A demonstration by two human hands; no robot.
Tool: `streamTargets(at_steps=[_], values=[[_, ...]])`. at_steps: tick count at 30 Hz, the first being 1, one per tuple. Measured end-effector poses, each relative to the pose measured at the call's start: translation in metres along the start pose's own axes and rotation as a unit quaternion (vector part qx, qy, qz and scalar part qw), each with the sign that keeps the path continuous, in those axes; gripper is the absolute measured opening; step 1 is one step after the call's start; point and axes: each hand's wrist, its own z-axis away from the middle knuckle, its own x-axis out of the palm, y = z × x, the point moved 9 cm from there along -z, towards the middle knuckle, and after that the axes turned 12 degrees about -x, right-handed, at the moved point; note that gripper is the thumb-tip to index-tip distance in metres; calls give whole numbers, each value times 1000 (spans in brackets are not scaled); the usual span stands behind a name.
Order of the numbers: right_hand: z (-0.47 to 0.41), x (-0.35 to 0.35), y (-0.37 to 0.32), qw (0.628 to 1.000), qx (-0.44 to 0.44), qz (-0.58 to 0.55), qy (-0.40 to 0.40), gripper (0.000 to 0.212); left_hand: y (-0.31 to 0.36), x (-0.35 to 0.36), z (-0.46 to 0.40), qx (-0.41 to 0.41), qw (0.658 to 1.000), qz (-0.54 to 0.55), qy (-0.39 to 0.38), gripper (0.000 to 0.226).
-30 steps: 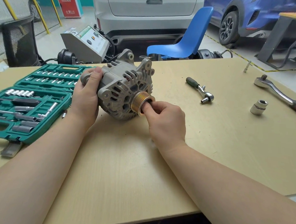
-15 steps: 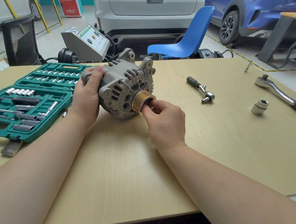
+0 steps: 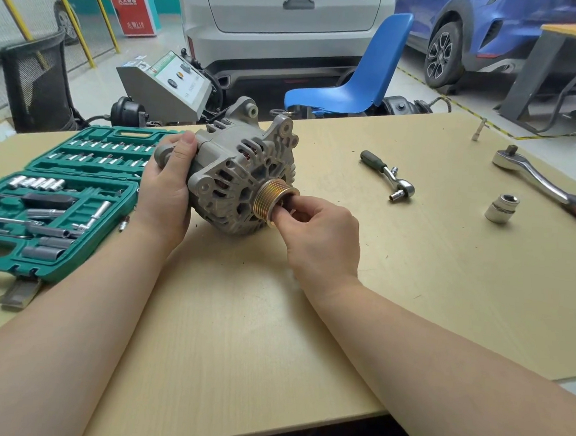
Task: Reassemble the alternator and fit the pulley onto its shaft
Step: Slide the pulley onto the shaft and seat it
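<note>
An open green socket set case (image 3: 50, 200) lies at the left of the worktop (image 3: 272, 335). Just beside it the left hand (image 3: 167, 190) grips the rear of the grey alternator (image 3: 238, 177), which rests tilted on the worktop. The brass-coloured ribbed pulley (image 3: 270, 198) sits on the alternator's front, and the right hand (image 3: 319, 240) pinches something at its centre. Further right lie a small ratchet (image 3: 388, 175), a loose socket (image 3: 501, 208) and a large ratchet handle (image 3: 545, 184).
</note>
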Motion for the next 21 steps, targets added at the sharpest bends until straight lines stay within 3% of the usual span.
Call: streamTargets(at_steps=[16,21], values=[[-2,3,0,999,6,26,-20,45,2,0,1,0,1000,5,0,57],[-2,-2,5,999,30,-7,8,30,1,0,-1,7,1000,25,2,62]])
